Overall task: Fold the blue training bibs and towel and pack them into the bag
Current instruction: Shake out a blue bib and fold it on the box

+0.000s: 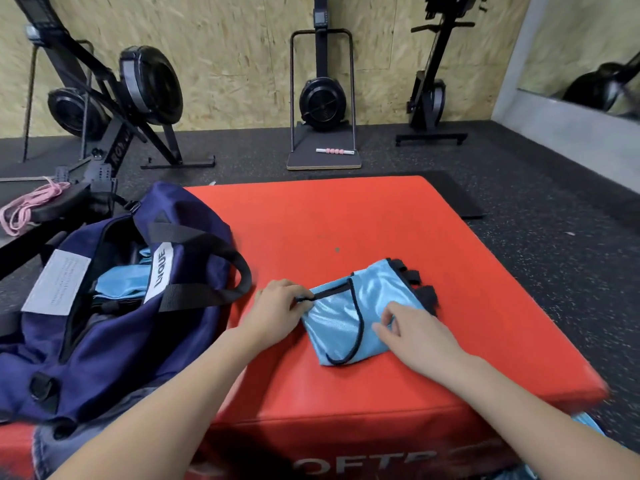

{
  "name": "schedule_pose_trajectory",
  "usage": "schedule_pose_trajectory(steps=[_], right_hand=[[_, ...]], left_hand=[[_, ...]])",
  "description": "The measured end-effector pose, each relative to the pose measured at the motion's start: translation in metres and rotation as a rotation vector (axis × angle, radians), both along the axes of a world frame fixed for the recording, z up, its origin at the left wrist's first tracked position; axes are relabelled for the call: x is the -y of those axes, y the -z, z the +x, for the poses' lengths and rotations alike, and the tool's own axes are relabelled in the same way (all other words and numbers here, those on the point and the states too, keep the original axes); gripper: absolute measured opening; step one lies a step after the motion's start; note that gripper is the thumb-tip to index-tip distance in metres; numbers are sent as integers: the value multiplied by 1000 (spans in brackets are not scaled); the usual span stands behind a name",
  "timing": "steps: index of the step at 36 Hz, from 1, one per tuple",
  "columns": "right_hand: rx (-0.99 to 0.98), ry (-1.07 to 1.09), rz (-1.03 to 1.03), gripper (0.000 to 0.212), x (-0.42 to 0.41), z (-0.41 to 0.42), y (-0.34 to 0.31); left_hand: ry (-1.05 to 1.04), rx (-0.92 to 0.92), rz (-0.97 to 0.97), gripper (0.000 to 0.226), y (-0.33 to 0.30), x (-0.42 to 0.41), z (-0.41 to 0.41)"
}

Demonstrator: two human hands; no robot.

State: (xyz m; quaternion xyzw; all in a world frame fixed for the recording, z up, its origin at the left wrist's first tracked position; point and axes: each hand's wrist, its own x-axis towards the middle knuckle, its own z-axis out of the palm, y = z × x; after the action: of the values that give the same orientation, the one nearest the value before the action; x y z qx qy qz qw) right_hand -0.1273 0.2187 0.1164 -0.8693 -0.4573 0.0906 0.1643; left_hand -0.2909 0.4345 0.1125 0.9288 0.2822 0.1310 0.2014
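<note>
Fabric like this blue bib (349, 320), lying part-folded on the near middle of the red pad (381, 220), looks thin, limp and slick, so expect folds to slide open. Your left hand (277, 306) pinches its black edging; your right hand (412, 332) presses it with loosely bent fingers. Take it by the doubled edges. The open bag (114, 327) at left hides most of its blue contents; no towel is identifiable.
</note>
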Motion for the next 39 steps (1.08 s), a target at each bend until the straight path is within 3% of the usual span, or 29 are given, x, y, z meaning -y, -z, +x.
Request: schedule_pose_trajectory(steps=[4, 7, 10, 13, 16, 21, 27, 32, 36, 39], right_hand=[[56, -21, 101, 31, 3, 33, 10], [-59, -60, 114, 39, 6, 43, 14], [-6, -132, 202, 35, 8, 37, 12], [-10, -216, 269, 46, 10, 22, 9], [-44, -292, 267, 36, 12, 9, 13], [18, -302, 247, 14, 14, 0, 21], [3, -228, 363, 5, 8, -2, 24], [18, -280, 362, 11, 7, -1, 24], [48, -304, 296, 21, 10, 1, 27], [43, -310, 288, 16, 10, 3, 25]], left_hand=[[35, -6, 41, 40, -1, 25, -5], [88, 3, 67, 38, 0, 45, -5], [121, 40, 88, 24, 4, 57, -5], [117, 109, 86, 15, 10, 60, -5], [216, 172, 124, 22, 18, 55, -5], [359, 104, 156, 38, 18, 51, -9], [408, 197, 264, 26, 19, 47, -6], [449, 230, 412, 22, 8, 41, -7], [436, 111, 296, 23, 7, 39, -11], [437, 102, 153, 16, 10, 39, -13]])
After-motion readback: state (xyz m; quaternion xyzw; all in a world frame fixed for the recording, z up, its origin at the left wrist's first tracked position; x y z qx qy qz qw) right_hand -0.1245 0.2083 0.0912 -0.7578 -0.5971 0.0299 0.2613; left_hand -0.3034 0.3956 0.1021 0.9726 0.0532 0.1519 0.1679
